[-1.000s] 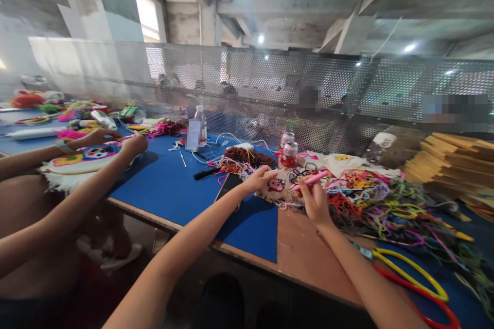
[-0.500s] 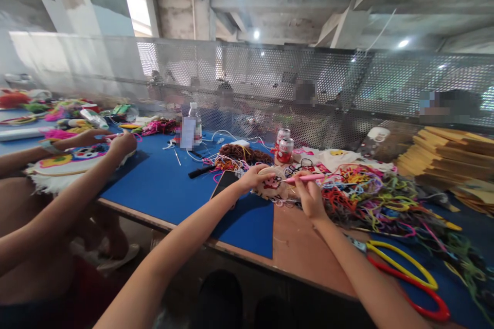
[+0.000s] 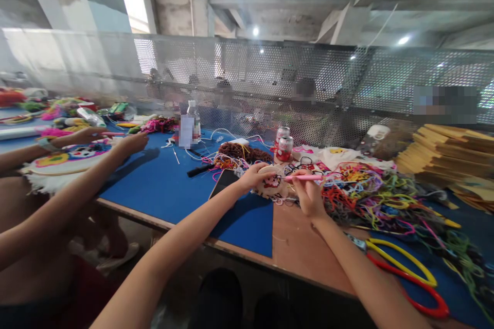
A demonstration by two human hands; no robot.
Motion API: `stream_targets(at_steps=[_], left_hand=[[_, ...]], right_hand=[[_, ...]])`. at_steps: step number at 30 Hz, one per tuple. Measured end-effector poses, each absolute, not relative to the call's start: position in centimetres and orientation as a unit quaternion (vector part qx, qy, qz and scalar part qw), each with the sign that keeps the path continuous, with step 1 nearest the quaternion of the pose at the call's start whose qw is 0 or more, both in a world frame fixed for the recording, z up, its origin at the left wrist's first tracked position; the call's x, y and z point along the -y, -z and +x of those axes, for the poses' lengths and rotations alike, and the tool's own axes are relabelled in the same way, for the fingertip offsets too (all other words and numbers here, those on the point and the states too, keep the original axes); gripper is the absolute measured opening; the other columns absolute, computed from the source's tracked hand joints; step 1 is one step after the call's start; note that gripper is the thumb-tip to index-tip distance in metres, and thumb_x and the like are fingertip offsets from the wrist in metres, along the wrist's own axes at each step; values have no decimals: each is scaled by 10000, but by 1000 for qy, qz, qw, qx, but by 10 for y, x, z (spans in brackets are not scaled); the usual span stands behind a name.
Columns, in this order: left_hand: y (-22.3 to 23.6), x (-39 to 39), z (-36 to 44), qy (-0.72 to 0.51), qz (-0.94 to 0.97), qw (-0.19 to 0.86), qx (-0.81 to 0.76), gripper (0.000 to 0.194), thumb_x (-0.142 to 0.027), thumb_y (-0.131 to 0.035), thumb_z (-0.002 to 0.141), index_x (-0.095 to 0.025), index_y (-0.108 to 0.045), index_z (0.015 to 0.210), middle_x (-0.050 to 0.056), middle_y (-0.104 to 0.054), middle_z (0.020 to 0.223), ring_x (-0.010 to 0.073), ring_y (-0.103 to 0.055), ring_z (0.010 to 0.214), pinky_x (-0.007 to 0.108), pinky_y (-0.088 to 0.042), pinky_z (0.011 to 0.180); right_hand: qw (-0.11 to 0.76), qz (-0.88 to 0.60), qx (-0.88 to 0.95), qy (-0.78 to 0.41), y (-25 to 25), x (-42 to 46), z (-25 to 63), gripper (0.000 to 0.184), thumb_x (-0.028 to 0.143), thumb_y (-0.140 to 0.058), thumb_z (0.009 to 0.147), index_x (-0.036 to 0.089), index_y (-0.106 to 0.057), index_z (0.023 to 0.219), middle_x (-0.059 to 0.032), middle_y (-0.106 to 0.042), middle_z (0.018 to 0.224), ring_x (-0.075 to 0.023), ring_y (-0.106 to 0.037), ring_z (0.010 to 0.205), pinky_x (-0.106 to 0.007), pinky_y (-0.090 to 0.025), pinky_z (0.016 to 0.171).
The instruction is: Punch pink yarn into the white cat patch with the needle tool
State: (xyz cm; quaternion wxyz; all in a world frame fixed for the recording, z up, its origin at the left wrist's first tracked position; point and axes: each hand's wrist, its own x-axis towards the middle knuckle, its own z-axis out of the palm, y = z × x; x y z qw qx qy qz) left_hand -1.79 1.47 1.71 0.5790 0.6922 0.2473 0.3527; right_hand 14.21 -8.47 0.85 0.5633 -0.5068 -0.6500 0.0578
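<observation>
My left hand (image 3: 252, 176) is closed on the edge of a small round embroidery piece (image 3: 272, 185) with a white cat face and red bow, held over the table. My right hand (image 3: 309, 196) is closed around a pink pen-like tool (image 3: 304, 177), whose tip points left at the piece. A dark phone (image 3: 224, 179) lies just left of my left hand on the blue mat (image 3: 173, 185).
A heap of coloured yarn (image 3: 378, 195) spreads to the right, with yellow and red hoops (image 3: 409, 272) near the edge. Two red cans (image 3: 283, 146), a bottle (image 3: 193, 122) and stacked wooden frames (image 3: 451, 157) stand behind. A co-worker's arms (image 3: 77, 175) work a hoop at left.
My right hand has levelled the pink tool and moved it slightly toward the piece. The co-worker's hand at the left has opened and reached forward. The view drifted a little.
</observation>
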Motion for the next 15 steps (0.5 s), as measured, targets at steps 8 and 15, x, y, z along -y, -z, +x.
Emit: stream_targets(at_steps=[8,15], left_hand=[[-18,-13,-18,-337,693,581,-260,457,-502,-685,610,-131,-565,850,-24,-537,683,81,-467,582,204,-347,529],[-16,-15,-19,-344,687,593,-241,409,-474,-684,634,-129,-585,830,-16,-554,680,87,-482,606,211,-366,574]], right_hand=[[512,-509,691,35,-11,86,141,218,391,-399,894,213,-525,878,-51,-600,865,-190,-588,751,-325,-457,713],[501,-530,683,15,-12,89,141,229,395,-377,900,217,-519,883,-56,-599,859,-194,-591,736,-318,-456,682]])
